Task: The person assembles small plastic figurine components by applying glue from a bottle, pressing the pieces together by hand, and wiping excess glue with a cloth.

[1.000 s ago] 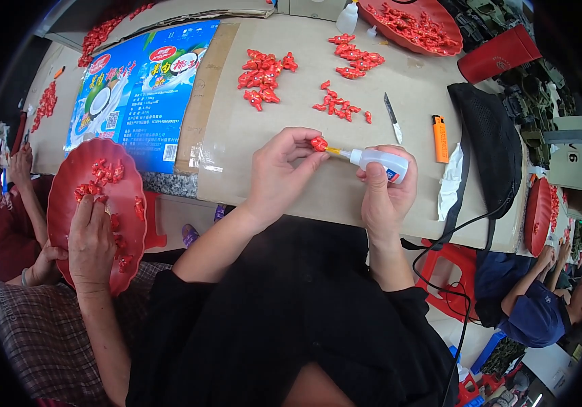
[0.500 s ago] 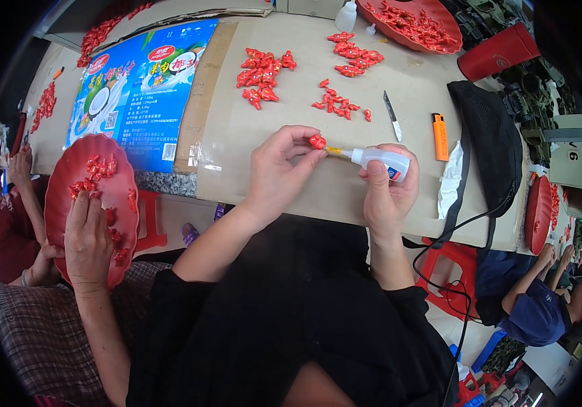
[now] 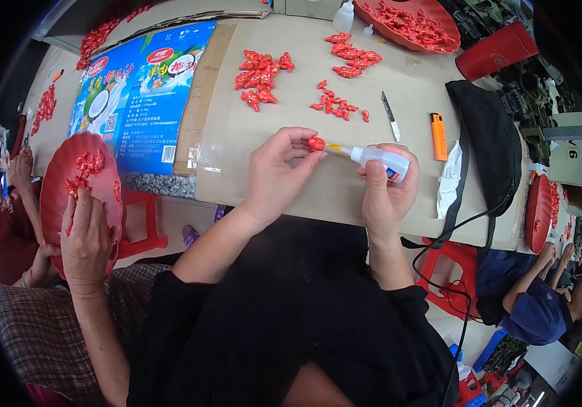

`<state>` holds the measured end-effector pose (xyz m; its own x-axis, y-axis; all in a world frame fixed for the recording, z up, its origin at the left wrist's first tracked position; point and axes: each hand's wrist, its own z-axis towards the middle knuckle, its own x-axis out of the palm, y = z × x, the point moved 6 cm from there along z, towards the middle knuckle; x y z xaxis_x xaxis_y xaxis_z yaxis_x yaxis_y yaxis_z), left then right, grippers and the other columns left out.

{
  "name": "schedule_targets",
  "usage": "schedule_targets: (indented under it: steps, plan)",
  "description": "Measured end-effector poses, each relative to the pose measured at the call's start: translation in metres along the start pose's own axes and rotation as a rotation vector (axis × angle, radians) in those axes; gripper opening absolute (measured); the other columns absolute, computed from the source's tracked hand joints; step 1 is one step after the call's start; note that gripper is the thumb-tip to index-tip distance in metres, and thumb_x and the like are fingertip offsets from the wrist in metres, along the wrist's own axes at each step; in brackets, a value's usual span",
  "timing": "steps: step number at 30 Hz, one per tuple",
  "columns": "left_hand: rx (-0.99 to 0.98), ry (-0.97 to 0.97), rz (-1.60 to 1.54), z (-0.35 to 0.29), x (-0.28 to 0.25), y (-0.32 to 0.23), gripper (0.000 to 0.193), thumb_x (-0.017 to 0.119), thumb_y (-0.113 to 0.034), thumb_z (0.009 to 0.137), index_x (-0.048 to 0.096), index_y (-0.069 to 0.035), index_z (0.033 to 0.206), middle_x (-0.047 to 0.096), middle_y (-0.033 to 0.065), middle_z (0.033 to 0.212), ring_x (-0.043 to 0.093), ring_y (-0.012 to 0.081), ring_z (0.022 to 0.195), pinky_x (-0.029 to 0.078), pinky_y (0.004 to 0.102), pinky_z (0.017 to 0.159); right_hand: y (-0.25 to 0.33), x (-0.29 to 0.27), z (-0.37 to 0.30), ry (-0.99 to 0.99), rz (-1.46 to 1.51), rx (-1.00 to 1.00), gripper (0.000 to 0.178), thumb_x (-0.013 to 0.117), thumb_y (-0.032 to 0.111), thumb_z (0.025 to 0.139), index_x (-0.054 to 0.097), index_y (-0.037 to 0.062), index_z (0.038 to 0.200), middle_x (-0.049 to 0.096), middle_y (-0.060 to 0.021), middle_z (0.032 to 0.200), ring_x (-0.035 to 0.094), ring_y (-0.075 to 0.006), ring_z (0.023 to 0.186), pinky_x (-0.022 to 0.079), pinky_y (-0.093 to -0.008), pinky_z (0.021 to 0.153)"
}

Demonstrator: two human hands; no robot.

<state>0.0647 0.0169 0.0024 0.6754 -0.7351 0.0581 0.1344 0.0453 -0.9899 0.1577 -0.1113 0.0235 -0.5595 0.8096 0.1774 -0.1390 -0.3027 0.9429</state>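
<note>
Over the table's near edge, my left hand [image 3: 278,169] pinches a small glossy red plastic piece [image 3: 316,144] between thumb and fingertips. My right hand [image 3: 391,193] is wrapped round a white squeeze glue bottle [image 3: 389,163], tilted on its side. Its thin yellowish nozzle [image 3: 335,147] points left at the red piece, its tip very near it; whether they touch I cannot tell. Beyond my hands lie a heap of larger red pieces [image 3: 258,78], a second group [image 3: 355,55] and a scatter of smaller red parts [image 3: 335,105].
A knife [image 3: 390,115], an orange lighter [image 3: 438,136], white tissue [image 3: 449,180] and a black pouch [image 3: 484,142] lie right. Farther back are a red tray of parts [image 3: 416,27], a red cup [image 3: 497,51] and another bottle [image 3: 344,17]. At left, a co-worker's hand [image 3: 87,237] reaches into a red plate [image 3: 57,169].
My hands have barely shifted; the nozzle tip sits slightly higher against the red piece. The co-worker's plate has moved a little left, and that person's hand has lifted red pieces within it.
</note>
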Motion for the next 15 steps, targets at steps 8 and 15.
schedule_targets:
  steps: [8,15]
  plan:
    - [0.014,-0.004,-0.003,0.0001,0.0004,-0.0020,0.026,0.062,0.004,0.072,0.051,0.003,0.096,0.058,0.0084,0.088,0.059,0.0109,0.079,0.049,0.0218,0.071,0.0000,0.0012,0.0001,0.001,-0.010,-0.005,0.026,0.060,0.011,0.079,0.043,0.0001,0.094,0.048,-0.0056,0.089,0.047,-0.0070,0.071,0.040,-0.0182,0.062]
    - [-0.003,-0.011,-0.011,-0.0002,-0.0001,0.0001,0.026,0.062,0.004,0.072,0.051,0.003,0.095,0.058,0.0086,0.088,0.059,0.0111,0.079,0.049,0.0218,0.071,-0.0007,-0.0030,-0.0001,-0.009,-0.068,-0.068,0.025,0.058,0.014,0.081,0.044,0.0003,0.097,0.051,-0.0088,0.089,0.051,-0.0096,0.064,0.043,-0.0198,0.058]
